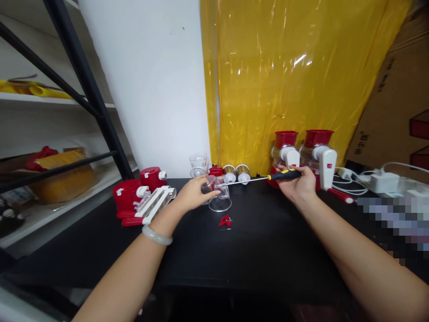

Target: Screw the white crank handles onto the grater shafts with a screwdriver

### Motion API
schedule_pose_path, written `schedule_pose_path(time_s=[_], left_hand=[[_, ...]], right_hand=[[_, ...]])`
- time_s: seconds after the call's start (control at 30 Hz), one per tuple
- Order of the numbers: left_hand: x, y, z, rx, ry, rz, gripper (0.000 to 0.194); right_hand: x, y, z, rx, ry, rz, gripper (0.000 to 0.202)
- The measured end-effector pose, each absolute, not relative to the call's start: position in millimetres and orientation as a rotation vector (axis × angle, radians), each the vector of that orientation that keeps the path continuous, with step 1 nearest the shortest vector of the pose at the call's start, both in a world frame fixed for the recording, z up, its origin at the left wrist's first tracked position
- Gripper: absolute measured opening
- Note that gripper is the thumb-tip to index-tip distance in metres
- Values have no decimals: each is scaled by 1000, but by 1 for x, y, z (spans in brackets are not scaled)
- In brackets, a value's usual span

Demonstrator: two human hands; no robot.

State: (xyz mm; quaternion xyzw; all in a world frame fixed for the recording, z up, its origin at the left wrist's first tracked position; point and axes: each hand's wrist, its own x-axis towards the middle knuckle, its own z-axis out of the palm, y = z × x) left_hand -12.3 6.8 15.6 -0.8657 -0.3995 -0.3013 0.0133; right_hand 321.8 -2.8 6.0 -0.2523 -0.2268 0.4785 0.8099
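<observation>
"What's sitting farthest left?"

"Two red bases (128,197) are standing toward the left end of the table (268,250), with white-barred handles (151,201) lying beside them."

"And the left hand (194,192)?"

"Its fingers are clamping a clear plastic part (224,193) from the left, the thumb pressing on the side nearer the front edge. The part is jutting out rightward past the fingertips."

"What's lying around it?"

"A small red piece (225,221) is lying closer to the front edge; two grater drums (243,173) are resting toward the back edge."

"The right hand (300,181)?"

"Its fingers are wrapping a screwdriver (284,174) by the handle. The shaft is pointing left to the clear part; whether its tip is seating in anything, I can't tell."

"And beyond?"

"Two red-and-white graters (320,152) are standing by the back edge, a white adapter (385,182) resting farther right."
</observation>
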Motion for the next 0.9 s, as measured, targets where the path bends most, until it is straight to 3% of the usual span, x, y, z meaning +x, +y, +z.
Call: schedule_pose_path(time_s=[0.3, 0.53, 0.9], left_hand=[[-12, 7, 16, -2711, -1226, -954, 45], [-11, 7, 16, -2714, -1222, -939, 45], [-12, 9, 15, -2718, -1221, -934, 44]], right_hand=[[302, 5, 1, -734, -556, 752, 37], [304, 8, -3, -696, -589, 683, 44], [311, 4, -4, -619, -560, 792, 18]])
